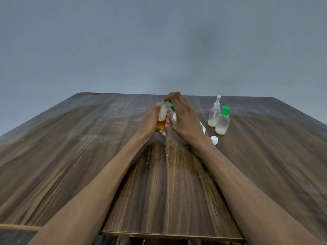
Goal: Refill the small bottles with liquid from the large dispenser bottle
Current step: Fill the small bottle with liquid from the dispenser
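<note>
The left hand (pixel 150 121) is wrapping its grip around a small bottle (pixel 161 119) held above the worktop (pixel 70 147) — pale liquid over amber. The right hand (pixel 184 119) is clamping down on the large dispenser bottle (pixel 174 116), mostly hidden, fingers on its green top. Both are probably light, slick plastic, so holding round the body looks safest. Just right, a spray bottle (pixel 214 114), a green-capped bottle (pixel 222 122) and a loose white cap (pixel 214 139) are crowding that elbow — easy to knock.

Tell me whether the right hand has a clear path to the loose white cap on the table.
Probably yes: the white cap lies bare just beside the right hand, nothing between them. But that hand is pressing the dispenser's top and must let go first.
</note>
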